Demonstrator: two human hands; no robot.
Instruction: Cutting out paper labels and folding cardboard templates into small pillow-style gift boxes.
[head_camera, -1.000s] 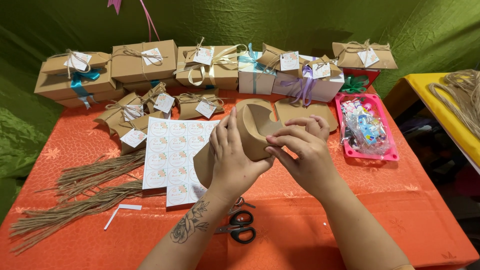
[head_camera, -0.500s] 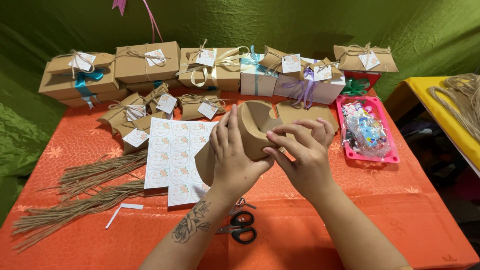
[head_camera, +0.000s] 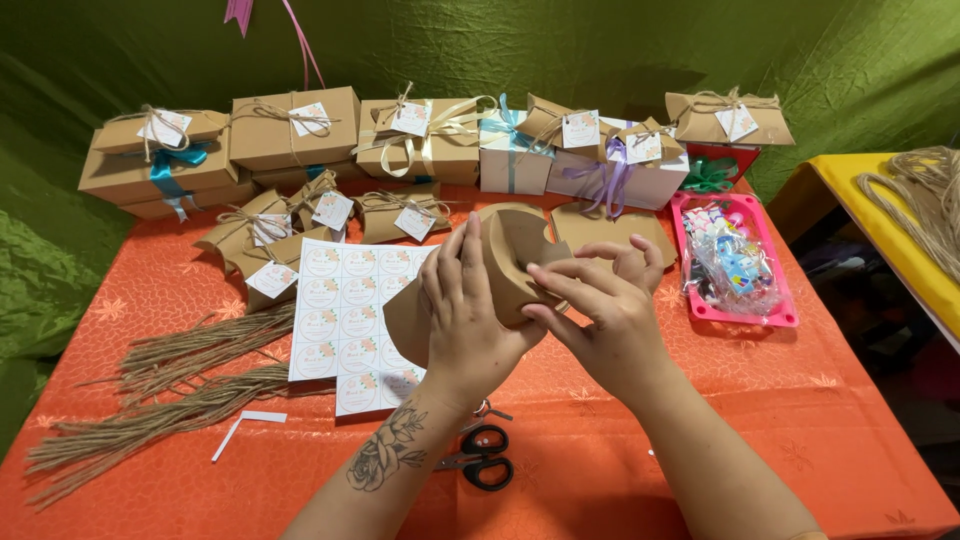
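I hold the kraft box (head_camera: 515, 262) above the orange table (head_camera: 820, 400), my left hand (head_camera: 465, 320) wrapped round its side, fingers together. My right hand (head_camera: 610, 320) pinches the curved end flap; I'd press along the scored arc evenly. The card looks stiff, matte, smooth. Sticker sheet (head_camera: 345, 320) lies beside.

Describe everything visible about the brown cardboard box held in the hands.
The brown cardboard box is a pillow-shaped piece of plain kraft-looking card with curved end flaps, unprinted and without twine or tag. It is held above the orange tablecloth, tilted, one end toward the camera. The left hand wraps around its near side, fingers upright against the card. The right hand presses fingertips on the curved end flap, which looks partly folded in. Its lower part is hidden behind the left hand.
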